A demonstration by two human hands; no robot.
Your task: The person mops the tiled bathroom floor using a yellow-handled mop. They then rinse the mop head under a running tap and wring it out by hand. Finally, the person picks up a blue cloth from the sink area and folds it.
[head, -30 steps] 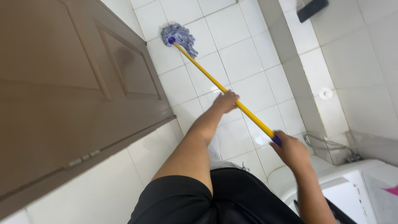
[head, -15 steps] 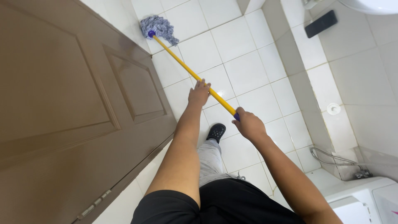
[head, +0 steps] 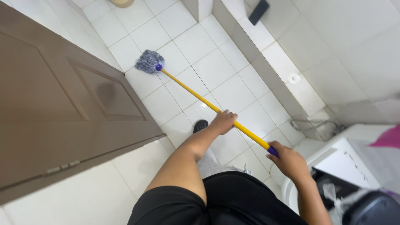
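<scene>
White tiled floor [head: 233,89] in a small bathroom, brown door [head: 62,108] open at my left. Both my hands are closed around a yellow mop [head: 200,100]: left hand [head: 223,122] mid-handle to steer, right hand [head: 289,161] by the purple end. Its grey head rests on tiles near the door. One shoe [head: 200,125] partly hidden.

yellow mop handle [head: 200,98], grey mop head [head: 148,61], brown door [head: 62,104]
</scene>
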